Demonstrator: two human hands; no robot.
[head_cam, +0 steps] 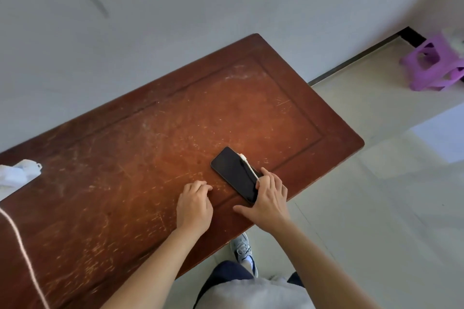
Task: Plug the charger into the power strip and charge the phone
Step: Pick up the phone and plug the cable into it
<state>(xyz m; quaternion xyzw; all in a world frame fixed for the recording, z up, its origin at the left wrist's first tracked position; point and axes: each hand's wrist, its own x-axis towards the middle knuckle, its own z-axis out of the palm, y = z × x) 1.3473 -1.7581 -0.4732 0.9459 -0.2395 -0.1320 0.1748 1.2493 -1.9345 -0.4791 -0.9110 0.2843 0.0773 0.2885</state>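
A black phone lies screen-up on the brown wooden table, near its front right edge. A short white cable end rests along the phone's right side. My right hand grips the phone's near right end, fingers curled over it and the cable, thumb spread on the table. My left hand rests on the table just left of the phone with its fingers curled and nothing in it. No power strip is in view.
A white object, only partly in view, sits at the table's far left edge. A pale cord runs across the near left corner. A purple plastic stool stands on the tiled floor at the right. A grey wall backs the table.
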